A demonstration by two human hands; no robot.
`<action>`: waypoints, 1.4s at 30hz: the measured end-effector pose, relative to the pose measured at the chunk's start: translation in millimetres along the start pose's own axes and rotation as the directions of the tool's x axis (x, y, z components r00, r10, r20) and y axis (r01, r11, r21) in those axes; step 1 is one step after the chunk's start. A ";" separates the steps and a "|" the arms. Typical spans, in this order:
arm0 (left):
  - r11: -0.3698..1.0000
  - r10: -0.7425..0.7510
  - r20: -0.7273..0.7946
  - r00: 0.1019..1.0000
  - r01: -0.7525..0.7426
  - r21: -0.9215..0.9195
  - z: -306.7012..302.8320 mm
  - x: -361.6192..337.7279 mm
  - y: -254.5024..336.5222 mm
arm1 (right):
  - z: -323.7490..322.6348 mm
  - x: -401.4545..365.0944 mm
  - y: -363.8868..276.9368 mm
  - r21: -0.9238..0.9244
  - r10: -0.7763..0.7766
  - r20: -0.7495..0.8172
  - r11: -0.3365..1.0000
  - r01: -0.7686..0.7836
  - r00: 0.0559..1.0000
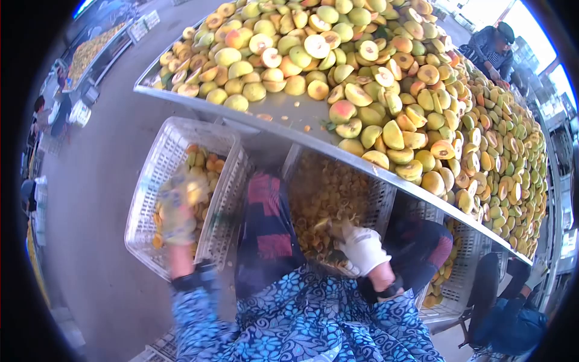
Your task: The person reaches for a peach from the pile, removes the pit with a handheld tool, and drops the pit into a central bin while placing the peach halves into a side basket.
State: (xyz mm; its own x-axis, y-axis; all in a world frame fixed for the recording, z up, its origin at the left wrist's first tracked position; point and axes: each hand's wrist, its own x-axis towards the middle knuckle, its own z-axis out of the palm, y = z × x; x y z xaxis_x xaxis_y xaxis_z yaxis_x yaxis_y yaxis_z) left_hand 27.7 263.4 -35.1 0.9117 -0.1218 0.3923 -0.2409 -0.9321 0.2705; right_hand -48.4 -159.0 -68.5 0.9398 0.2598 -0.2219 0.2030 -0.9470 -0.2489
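Note:
My left hand (178, 208), in a stained glove and smeared by motion, is over a white plastic crate (137, 211) at the left. Halved peaches (214, 166) lie in that crate. A blurred yellow patch shows at the left fingers. My right hand (363, 248), in a white glove, is closed low over a second crate (381, 202) between my knees. That crate holds brownish-yellow scraps (329, 187), like pits and trimmings. I cannot tell what the right fingers grip.
A metal table (289, 120) heaped with peaches (392, 136), many halved, rises ahead. Another crate (464, 271) with fruit stands by my right knee. One person (491, 51) works across the table, another (512, 314) sits at my right. More people and a fruit-laden table (96, 54) are far left.

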 end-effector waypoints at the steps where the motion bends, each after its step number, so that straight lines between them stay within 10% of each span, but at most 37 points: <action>1: 0.805 0.130 0.109 0.985 -0.169 0.569 -12.9 -29.0 -50.1 | 25.7 -3.3 10.3 0.013 0.018 -0.055 1.000 -0.017 0.998; 4: 0.907 -0.130 0.220 0.967 0.026 0.419 -101.9 -1.4 -59.0 | 6.9 -14.4 -7.6 0.291 0.105 -0.027 0.952 -0.093 0.994; 10: 0.987 -0.106 0.343 0.934 0.139 -0.075 -114.6 132.1 46.4 | 32.9 -5.9 -17.6 0.238 -0.017 0.150 0.971 -0.019 0.989; 11: 0.728 0.077 0.408 0.910 0.228 -0.647 -81.9 144.7 54.8 | 35.6 -3.9 -19.1 0.255 -0.047 0.169 0.967 0.002 0.984; 12: 0.170 0.272 0.349 0.897 0.312 -0.935 -38.6 157.0 61.4 | 39.4 -1.0 -19.2 0.317 -0.049 0.192 0.948 -0.015 0.980; 14: -0.062 0.395 0.398 0.828 0.456 -0.888 30.8 186.4 111.4 | 36.4 -0.3 -19.9 0.370 -0.037 0.131 0.929 -0.014 0.991; 15: 0.443 0.333 0.429 0.840 0.262 -0.857 91.8 204.8 120.9 | 33.1 -1.6 -20.1 0.427 -0.028 0.077 0.904 -0.007 0.997; 17: 0.881 0.210 0.602 0.770 0.118 -0.459 88.8 236.7 203.4 | 22.1 -1.5 -18.9 0.433 -0.006 0.085 0.901 -0.031 0.996; 20: 0.941 0.084 0.348 0.934 0.041 -0.335 129.3 237.4 247.3 | 10.6 -3.6 -17.1 0.478 0.012 0.001 0.878 -0.010 1.000; 23: 0.879 0.067 0.461 0.885 0.166 -0.446 120.4 240.7 249.3 | 2.5 -4.0 -20.9 0.633 0.069 -0.028 0.774 -0.035 0.997; 25: 0.454 0.101 0.474 0.874 0.384 -0.804 98.8 230.7 231.0 | -7.0 -3.8 -22.0 0.692 0.093 -0.139 0.721 0.030 0.986; 27: -0.375 0.205 0.357 0.911 0.410 -0.832 97.2 207.8 207.1 | -5.8 -3.4 -20.6 0.777 0.111 -0.094 0.630 0.003 0.989; 29: -0.574 0.149 0.363 0.920 0.379 -0.726 57.5 179.0 212.7 | -21.7 -4.3 -25.0 0.819 0.126 -0.084 0.573 -0.003 0.988; 35: -0.595 0.031 0.371 0.928 0.315 -0.739 33.5 89.0 210.8 | -46.9 -9.2 -33.0 0.964 0.158 -0.075 0.262 0.032 0.984; 42: -0.425 -0.039 0.402 0.915 0.349 -0.835 5.5 40.4 234.1 | -94.1 -28.8 -66.9 0.892 0.090 -0.259 0.405 0.202 0.962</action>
State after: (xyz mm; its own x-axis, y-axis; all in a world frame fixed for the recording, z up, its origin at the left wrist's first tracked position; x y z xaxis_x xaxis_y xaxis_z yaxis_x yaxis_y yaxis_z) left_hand 9.9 38.4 39.3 0.9773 -0.2120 -0.0053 0.1426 0.6389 0.7560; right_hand -63.2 -120.9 43.4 0.9933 0.1153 0.0084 0.0272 -0.1626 -0.9863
